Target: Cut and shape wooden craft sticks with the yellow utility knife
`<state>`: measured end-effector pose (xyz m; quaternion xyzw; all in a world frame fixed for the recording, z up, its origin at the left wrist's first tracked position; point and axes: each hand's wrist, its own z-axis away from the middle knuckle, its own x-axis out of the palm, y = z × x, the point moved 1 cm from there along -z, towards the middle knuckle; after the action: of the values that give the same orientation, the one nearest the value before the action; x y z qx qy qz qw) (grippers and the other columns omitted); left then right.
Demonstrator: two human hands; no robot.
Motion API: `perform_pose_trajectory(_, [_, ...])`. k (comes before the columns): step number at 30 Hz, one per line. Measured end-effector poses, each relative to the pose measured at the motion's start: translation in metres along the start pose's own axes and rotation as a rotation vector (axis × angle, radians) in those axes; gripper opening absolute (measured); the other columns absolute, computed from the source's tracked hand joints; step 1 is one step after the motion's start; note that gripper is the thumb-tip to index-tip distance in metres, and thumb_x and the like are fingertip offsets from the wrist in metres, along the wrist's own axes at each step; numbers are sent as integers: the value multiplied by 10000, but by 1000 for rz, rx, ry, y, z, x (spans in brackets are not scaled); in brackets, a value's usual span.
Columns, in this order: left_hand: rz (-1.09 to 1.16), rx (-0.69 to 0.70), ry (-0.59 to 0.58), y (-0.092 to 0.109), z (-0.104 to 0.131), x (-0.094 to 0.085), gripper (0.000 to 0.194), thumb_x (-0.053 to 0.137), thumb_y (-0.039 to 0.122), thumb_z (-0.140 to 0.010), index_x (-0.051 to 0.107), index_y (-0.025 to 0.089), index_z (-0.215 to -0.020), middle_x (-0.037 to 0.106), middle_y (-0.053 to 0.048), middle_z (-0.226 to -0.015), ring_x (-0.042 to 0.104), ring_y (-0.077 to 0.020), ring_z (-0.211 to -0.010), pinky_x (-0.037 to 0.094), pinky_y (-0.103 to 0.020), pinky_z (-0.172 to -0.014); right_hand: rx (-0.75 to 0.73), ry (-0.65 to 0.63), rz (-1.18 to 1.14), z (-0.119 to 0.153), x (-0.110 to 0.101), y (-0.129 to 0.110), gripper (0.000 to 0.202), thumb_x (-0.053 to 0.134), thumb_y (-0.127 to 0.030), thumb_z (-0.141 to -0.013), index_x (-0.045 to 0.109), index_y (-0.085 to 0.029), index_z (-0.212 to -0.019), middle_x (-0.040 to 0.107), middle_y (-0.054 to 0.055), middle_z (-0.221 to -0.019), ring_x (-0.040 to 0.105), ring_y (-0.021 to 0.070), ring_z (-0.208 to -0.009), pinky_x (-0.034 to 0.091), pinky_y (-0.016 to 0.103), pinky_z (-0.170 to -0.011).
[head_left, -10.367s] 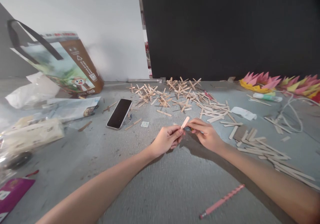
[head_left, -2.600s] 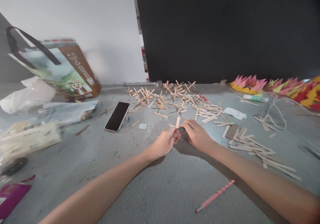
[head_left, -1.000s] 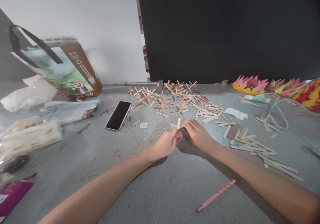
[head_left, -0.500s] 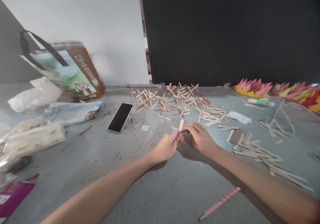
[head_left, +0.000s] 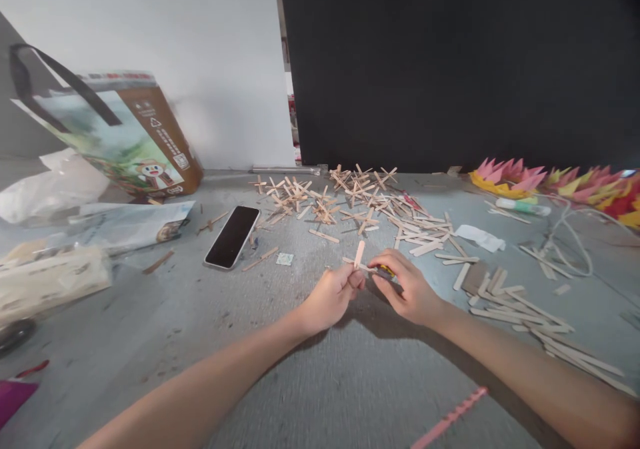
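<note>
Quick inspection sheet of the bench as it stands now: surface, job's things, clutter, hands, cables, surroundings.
Surface: grey tabletop, scuffed.
Job's things: wooden stick; small dark tool with yellow; pile of stick crosses; loose sticks.
Clutter: phone, paper bag, pink pen.
Hands: left hand pinches the stick; right hand holds the tool.
Cables: white cord.
Surroundings: black panel, paper flowers.

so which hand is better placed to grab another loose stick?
Probably right. The right hand, pinching a small dark-and-yellow tool, sits nearest the loose sticks. The left hand is holding the upright stick.
</note>
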<state>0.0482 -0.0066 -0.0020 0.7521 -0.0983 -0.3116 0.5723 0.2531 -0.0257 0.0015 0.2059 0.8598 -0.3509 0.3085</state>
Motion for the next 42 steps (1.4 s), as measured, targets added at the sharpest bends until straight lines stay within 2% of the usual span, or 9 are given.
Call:
perform_pose_trajectory(4, [-49, -22, -28, 2, 0, -1, 351, 384, 396, -1064, 553, 186, -840, 458, 53, -641, 437, -106, -591, 340, -226, -595, 68, 19, -86, -4, -2, -5, 118, 593, -291, -1012, 628, -246, -1116, 643, 56, -946, 613, 225, -886, 494, 363, -805])
perform_pose_trajectory(8, [-115, 4, -47, 3, 1, 1, 286, 431, 325, -1046, 603, 182, -867, 531, 40, -679, 484, -109, -633, 354, -224, -633, 179, 15, -222, -11, -3, -13, 152, 581, -328, -1027, 656, -223, -947, 643, 36, -865, 604, 191, -806, 473, 320, -725])
perform_pose_trajectory(13, [-149, 33, -70, 3, 3, 1, 255, 410, 249, -1035, 611, 175, -897, 585, 25, -736, 511, -108, -661, 365, -219, -655, 226, -46, -266, -14, -3, -21, 217, 590, -308, -1025, 619, -214, -832, 656, 26, -829, 630, 186, -827, 475, 311, -766])
perform_pose_trajectory(17, [-129, 26, -91, 5, 2, 0, 275, 394, 257, -1041, 599, 172, -879, 539, 35, -707, 478, -106, -645, 356, -222, -648, 239, -95, -272, -16, -6, -21, 182, 578, -304, -1032, 616, -214, -878, 656, 25, -863, 635, 183, -841, 471, 314, -792])
perform_pose_trajectory(24, [-18, 23, -117, 3, 1, 0, 284, 399, 307, -1040, 563, 178, -847, 511, 29, -718, 457, -111, -663, 358, -230, -650, 108, -150, -197, -16, -12, -14, 118, 528, -240, -1037, 573, -221, -929, 599, 30, -904, 571, 194, -877, 432, 332, -814])
perform_pose_trajectory(28, [132, -77, -38, 0, -1, -2, 369, 380, 435, -1046, 527, 186, -818, 398, 57, -630, 359, -104, -573, 311, -227, -579, 104, -75, -113, -11, -11, -6, 91, 492, -206, -1033, 499, -226, -944, 530, 24, -897, 523, 194, -848, 410, 336, -789])
perform_pose_trajectory(33, [247, -146, -30, 1, -2, -2, 416, 396, 530, -1033, 545, 183, -857, 327, 81, -592, 262, -91, -513, 242, -223, -522, 90, 58, -45, -7, -6, 1, 44, 514, -205, -1037, 537, -229, -1007, 546, 30, -910, 536, 193, -859, 425, 333, -792])
perform_pose_trajectory(37, [199, -134, -33, 3, -1, -3, 423, 390, 517, -1044, 554, 178, -852, 375, 64, -614, 319, -99, -553, 275, -227, -549, 116, 68, -49, -7, -3, 0, 74, 544, -249, -1044, 616, -234, -1057, 612, 45, -940, 583, 199, -887, 454, 338, -807])
perform_pose_trajectory(42, [123, -69, -84, 5, -1, -3, 378, 416, 456, -1051, 579, 171, -865, 428, 44, -676, 405, -108, -634, 327, -231, -610, 155, -41, -130, -10, -1, -8, 101, 585, -307, -1034, 655, -236, -1044, 652, 44, -948, 620, 201, -911, 472, 335, -820])
